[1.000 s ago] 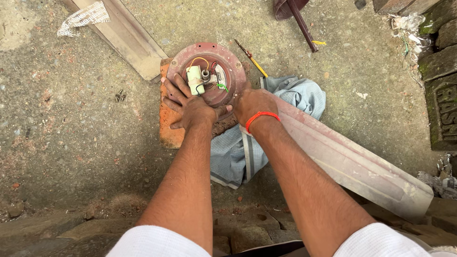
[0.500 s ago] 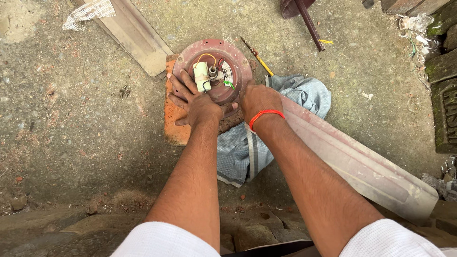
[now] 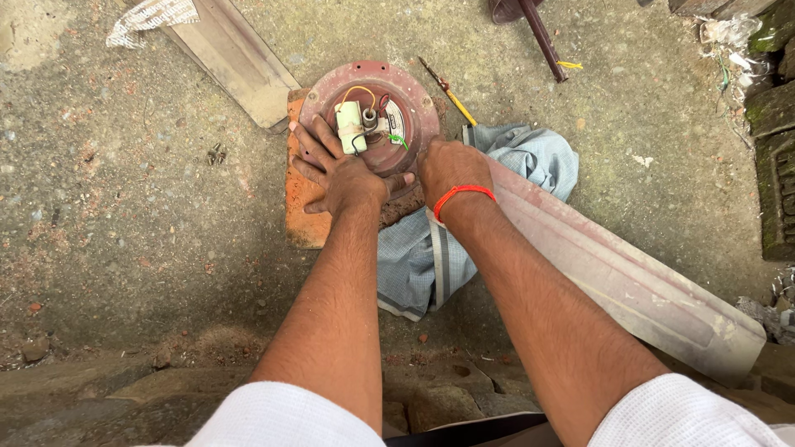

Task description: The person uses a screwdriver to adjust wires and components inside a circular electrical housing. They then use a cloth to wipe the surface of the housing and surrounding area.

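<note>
A round, rusty red fan motor housing [image 3: 404, 93] lies on an orange brick [image 3: 301, 211] on the concrete ground. On top of it sit a pale cylindrical capacitor [image 3: 350, 127], a centre shaft and thin yellow and green wires. My left hand [image 3: 339, 170] presses flat on the housing's near left rim, fingers spread. My right hand [image 3: 450, 168], with a red band at the wrist, grips the near right rim; its fingers curl under and are hidden.
A blue-grey cloth [image 3: 431, 257] lies under my right forearm. A long dusty fan blade [image 3: 629, 273] runs to the lower right, another blade [image 3: 236, 58] lies at the upper left. A yellow-handled screwdriver [image 3: 448, 93] lies behind the housing. Stone edging runs along the bottom.
Both hands stay on the housing's rim. The view has shifted slightly; the housing looks barely turned, if at all.
</note>
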